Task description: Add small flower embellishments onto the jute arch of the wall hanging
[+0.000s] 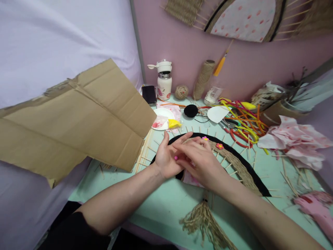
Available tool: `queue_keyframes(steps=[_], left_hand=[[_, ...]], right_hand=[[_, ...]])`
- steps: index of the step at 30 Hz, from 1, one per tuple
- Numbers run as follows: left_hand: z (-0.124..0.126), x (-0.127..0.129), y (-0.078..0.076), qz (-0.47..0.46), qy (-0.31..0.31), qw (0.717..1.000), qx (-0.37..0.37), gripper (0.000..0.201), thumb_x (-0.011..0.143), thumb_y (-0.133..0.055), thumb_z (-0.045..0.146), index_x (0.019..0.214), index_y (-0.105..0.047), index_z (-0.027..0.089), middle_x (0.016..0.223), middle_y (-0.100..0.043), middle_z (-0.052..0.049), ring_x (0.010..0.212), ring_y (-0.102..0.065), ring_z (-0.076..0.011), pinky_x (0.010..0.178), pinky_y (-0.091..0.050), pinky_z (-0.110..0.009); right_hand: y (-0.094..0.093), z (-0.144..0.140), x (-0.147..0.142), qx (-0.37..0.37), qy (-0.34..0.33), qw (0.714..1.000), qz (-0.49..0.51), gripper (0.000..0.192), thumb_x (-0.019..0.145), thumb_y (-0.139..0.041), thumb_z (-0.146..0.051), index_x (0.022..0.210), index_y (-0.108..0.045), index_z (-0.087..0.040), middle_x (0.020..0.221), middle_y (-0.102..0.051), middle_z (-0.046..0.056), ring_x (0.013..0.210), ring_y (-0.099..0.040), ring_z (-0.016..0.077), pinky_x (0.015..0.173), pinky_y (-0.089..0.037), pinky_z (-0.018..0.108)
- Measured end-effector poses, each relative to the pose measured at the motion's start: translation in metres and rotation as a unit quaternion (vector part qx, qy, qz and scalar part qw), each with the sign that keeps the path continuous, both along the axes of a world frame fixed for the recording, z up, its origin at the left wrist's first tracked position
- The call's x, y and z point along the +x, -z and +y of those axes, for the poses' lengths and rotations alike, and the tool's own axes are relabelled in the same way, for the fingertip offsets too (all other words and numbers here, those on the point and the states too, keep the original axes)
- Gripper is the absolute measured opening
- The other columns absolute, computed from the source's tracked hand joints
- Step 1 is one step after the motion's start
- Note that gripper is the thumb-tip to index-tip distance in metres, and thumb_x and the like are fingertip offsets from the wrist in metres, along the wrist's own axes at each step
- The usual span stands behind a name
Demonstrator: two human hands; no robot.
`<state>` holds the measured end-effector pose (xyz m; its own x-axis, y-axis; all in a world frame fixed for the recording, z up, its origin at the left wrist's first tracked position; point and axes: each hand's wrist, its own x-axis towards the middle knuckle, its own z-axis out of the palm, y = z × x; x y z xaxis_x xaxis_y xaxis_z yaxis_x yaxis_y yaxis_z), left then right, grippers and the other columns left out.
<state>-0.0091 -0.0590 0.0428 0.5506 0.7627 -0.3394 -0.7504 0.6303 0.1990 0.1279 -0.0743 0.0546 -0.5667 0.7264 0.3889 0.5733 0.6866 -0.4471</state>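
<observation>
We held the left hand palm up with its fingers extended, probably so that the palm would back the small pink ball. We positioned the right hand across it, thumb and forefinger narrowed at the ball; we could not tell whether they gripped or merely touched it. The ball sat against or just above the left palm, over the twine arch, presumably to shorten the reach to the band bearing the pink flower and red flower. The glue gun lay at the right side of the bench, apparently clear of both forearms.
</observation>
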Motion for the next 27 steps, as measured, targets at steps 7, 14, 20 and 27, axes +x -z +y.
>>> queue_keyframes(steps=[7,14,20,27], left_hand=[[-0.001,0.0,0.006,0.004,0.001,1.0,0.006,0.074,0.095,-0.028,0.065,0.134,-0.054,0.008,0.117,-0.067,-0.02,0.107,-0.066,-0.0283,0.096,-0.047,-0.039],[0.006,-0.004,0.005,-0.01,-0.032,0.999,0.018,0.068,0.094,-0.032,0.064,0.122,-0.06,0.009,0.108,-0.068,-0.019,0.106,-0.066,-0.0276,0.092,-0.052,-0.038],[0.015,-0.011,0.002,0.021,-0.066,0.998,0.004,0.061,0.094,-0.037,0.062,0.116,-0.063,0.011,0.101,-0.068,-0.016,0.099,-0.068,-0.0244,0.085,-0.056,-0.035],[0.019,-0.017,0.001,0.024,-0.073,0.997,0.019,0.055,0.095,-0.038,0.058,0.11,-0.063,0.011,0.101,-0.067,-0.015,0.091,-0.068,-0.0213,0.078,-0.057,-0.031]], right_hand=[[0.001,0.0,-0.002,-0.007,0.013,1.0,-0.007,0.02,0.092,-0.056,-0.019,0.11,-0.063,-0.023,0.093,-0.074,0.002,0.09,-0.063,0.0221,0.086,-0.035,0.039],[-0.016,0.033,0.044,0.016,0.155,0.986,0.066,0.033,0.09,-0.06,-0.026,0.122,-0.059,-0.023,0.093,-0.076,0.003,0.091,-0.069,0.0219,0.093,-0.039,0.043],[0.001,0.065,0.071,-0.017,0.211,0.974,0.077,0.034,0.086,-0.063,-0.027,0.119,-0.061,-0.021,0.09,-0.077,0.004,0.087,-0.07,0.0233,0.092,-0.043,0.045],[0.025,0.071,0.064,-0.048,0.209,0.977,0.009,0.033,0.086,-0.059,-0.022,0.119,-0.06,-0.02,0.094,-0.077,0.006,0.095,-0.069,0.0258,0.098,-0.032,0.05]])
